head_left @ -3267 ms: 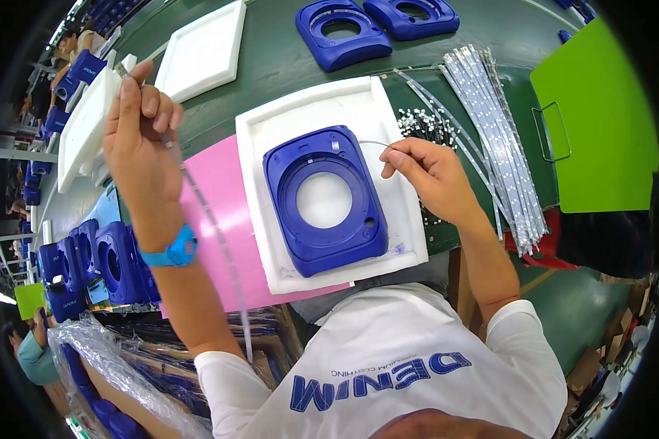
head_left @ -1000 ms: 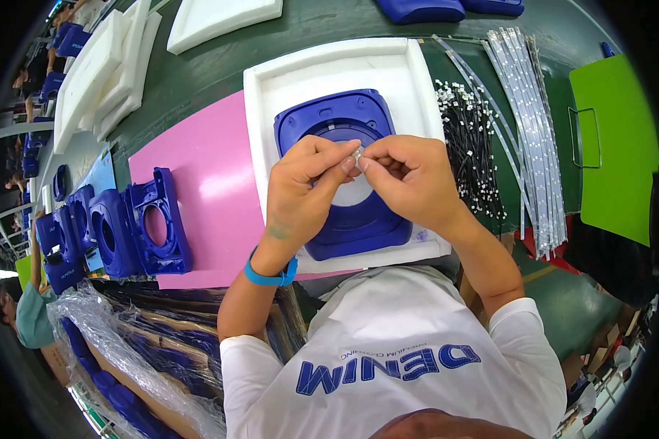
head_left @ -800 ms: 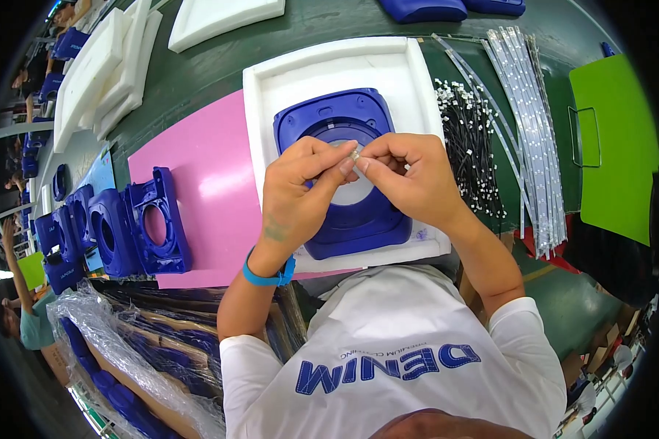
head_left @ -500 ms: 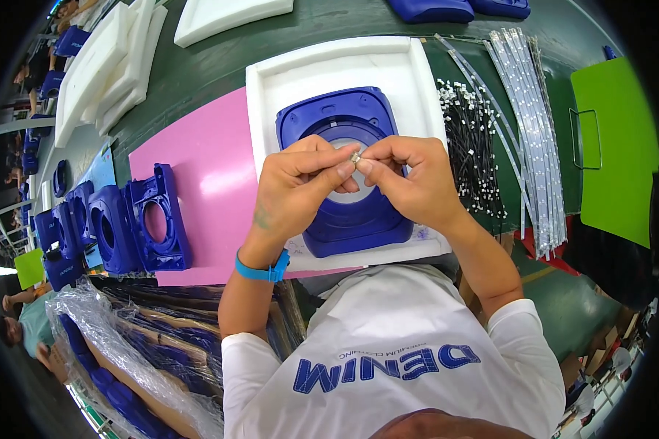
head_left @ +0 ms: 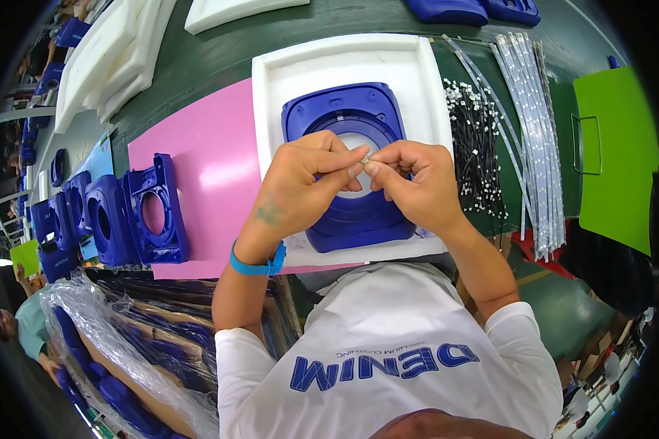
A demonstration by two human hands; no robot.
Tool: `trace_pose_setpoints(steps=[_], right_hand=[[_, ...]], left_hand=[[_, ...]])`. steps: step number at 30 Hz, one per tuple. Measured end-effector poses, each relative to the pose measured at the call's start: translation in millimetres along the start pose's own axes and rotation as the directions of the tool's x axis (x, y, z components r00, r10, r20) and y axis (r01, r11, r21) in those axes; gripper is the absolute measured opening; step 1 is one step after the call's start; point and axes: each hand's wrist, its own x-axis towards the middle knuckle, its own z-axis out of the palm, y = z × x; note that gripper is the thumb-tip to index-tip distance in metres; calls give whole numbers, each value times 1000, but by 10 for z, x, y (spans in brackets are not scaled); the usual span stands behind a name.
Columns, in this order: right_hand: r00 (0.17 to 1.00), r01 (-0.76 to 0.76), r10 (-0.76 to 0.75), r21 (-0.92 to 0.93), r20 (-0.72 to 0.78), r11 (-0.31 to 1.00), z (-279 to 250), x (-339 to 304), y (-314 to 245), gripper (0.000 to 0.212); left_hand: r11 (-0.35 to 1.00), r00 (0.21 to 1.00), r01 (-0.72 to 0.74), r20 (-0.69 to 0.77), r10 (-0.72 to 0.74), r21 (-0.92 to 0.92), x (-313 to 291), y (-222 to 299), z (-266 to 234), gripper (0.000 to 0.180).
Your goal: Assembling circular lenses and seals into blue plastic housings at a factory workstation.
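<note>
Above a blue plastic housing point(head_left: 342, 102) with a round opening, my two hands meet fingertip to fingertip. A tiny pale piece point(head_left: 365, 159) is caught between them, too small to name. My left hand point(head_left: 309, 172) pinches it with thumb and forefinger from one side. From the other side, the thumb and forefinger of my right hand point(head_left: 422, 181) grip it as well. The housing lies in a white foam tray point(head_left: 269, 69), and my hands cover part of its ring and opening.
Right of the tray lie a heap of black cables with white connectors point(head_left: 476, 150) and a bundle of clear strips point(head_left: 531, 139). A pink sheet point(head_left: 216, 164) and standing blue housings point(head_left: 159, 212) are at left. Stacked foam trays point(head_left: 99, 62) sit far left, a green panel point(head_left: 616, 157) far right.
Both hands keep the tiny piece pinched over the housing, with only small finger shifts. The whole view has drifted slightly. At lower left, another person has moved and lowered an arm.
</note>
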Motion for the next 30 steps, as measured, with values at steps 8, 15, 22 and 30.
trace_pose_setpoints(steps=[8,15,22,30], right_hand=[[975,172,-151,-119,163,978,-103,117,-84,7],[799,588,-483,-632,358,505,-278,461,-21,13],[689,703,-620,-555,375,445,-31,818,140,7],[609,688,-746,-648,269,328,18,863,268,18]], left_hand=[[901,940,-218,-168,297,375,-181,197,-197,30],[969,876,-224,-413,248,106,-360,112,-255,29],[824,883,-228,-247,400,518,-444,-343,37,18],[777,864,-266,-216,454,571,-460,-469,86,18]])
